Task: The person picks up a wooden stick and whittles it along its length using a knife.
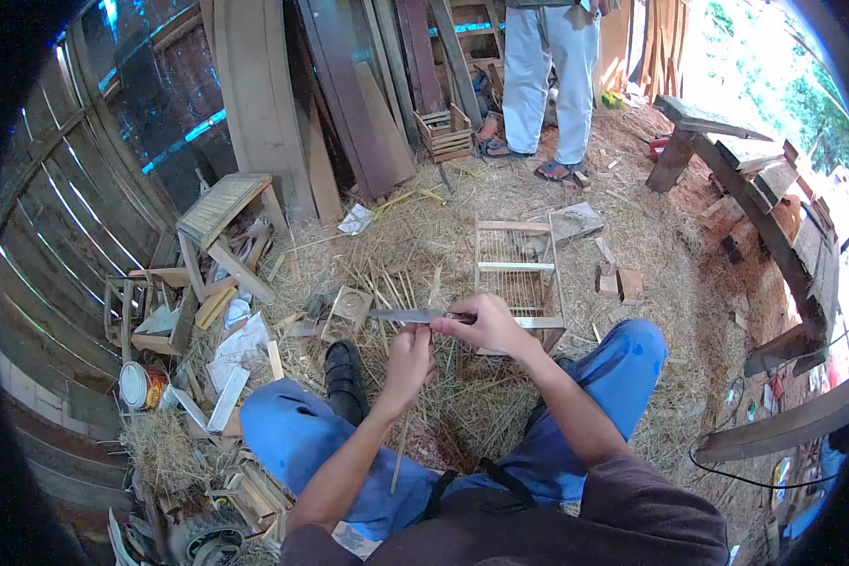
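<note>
My right hand (491,325) is closed around the handle of a knife (401,315), its blade pointing left across my front. Just below the blade, my left hand (408,368) grips a thin wooden stick (400,460) whose lower end hangs down over my lap. The knife's edge overlaps the top of my left fist in this view. Beyond my hands on the right lies a slatted wooden cage (516,267) with thin parallel rods. A small square wooden block (351,307) sits past the blade tip, near several loose thin sticks.
Straw and shavings cover the ground. A low wooden stool (224,208) stands at left, with a paint can (142,386) and wood offcuts nearer me. Long planks (259,104) lean at the back beside a small crate (445,135) and a standing person (549,80). A wooden bench (759,203) runs along the right.
</note>
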